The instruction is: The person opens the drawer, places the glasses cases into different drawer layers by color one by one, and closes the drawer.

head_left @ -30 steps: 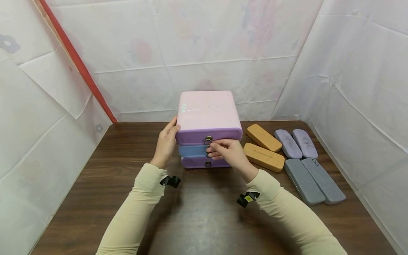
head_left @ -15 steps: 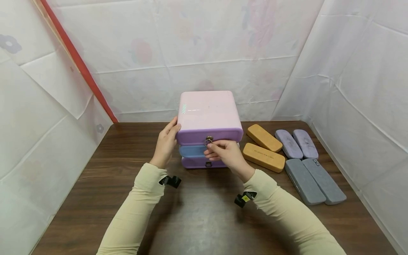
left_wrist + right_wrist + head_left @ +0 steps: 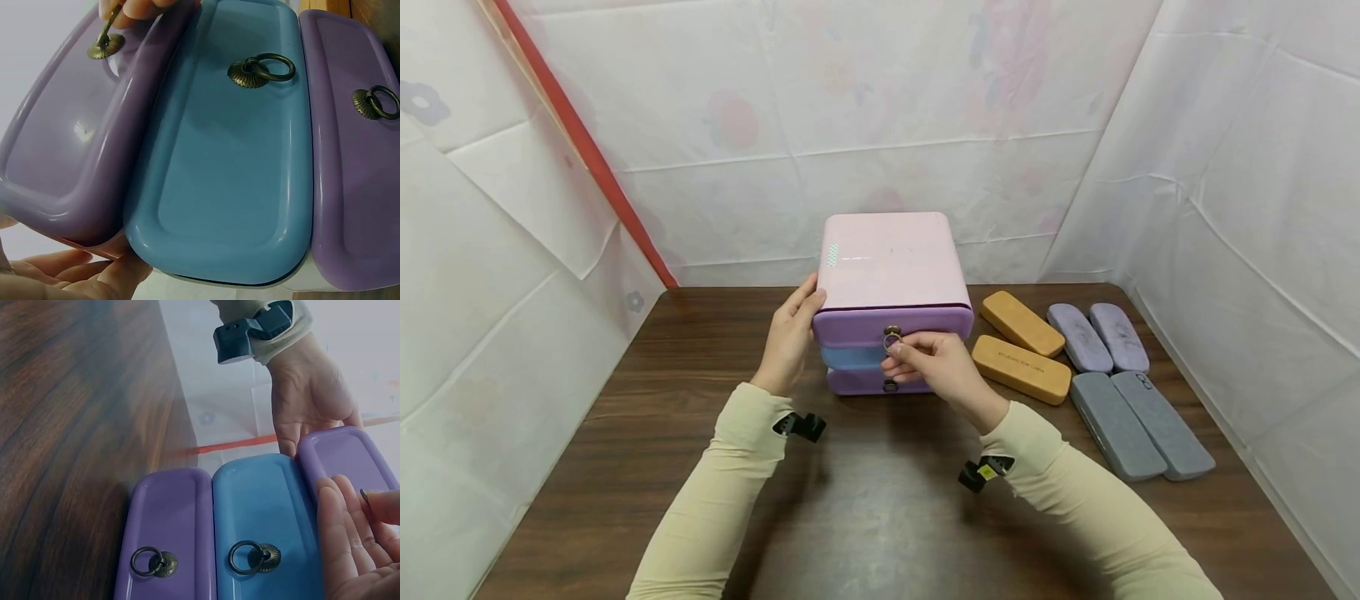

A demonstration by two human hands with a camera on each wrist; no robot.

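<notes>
A small chest of drawers (image 3: 891, 258) with a pink top stands on the table. Its purple top drawer (image 3: 850, 327) is slid slightly forward, and a dark gap shows under the lid. My right hand (image 3: 946, 371) pinches the brass ring pull (image 3: 891, 342) of that drawer between thumb and finger. Against the chest's left side rests my left hand (image 3: 788, 337), its fingers reaching along the wall. Below, the blue middle drawer (image 3: 231, 150) and the purple bottom drawer (image 3: 169, 519) are closed, their ring pulls hanging free.
To the right of the chest lie two mustard-yellow cases (image 3: 1021, 370), two lilac cases (image 3: 1078, 337) and two grey cases (image 3: 1118, 427). White patterned sheets (image 3: 880, 108) surround the dark wooden table (image 3: 865, 517) at the back and sides.
My right hand has taken hold of the top ring and drawn the purple top drawer a little towards me. My left hand has stayed at the chest's side.
</notes>
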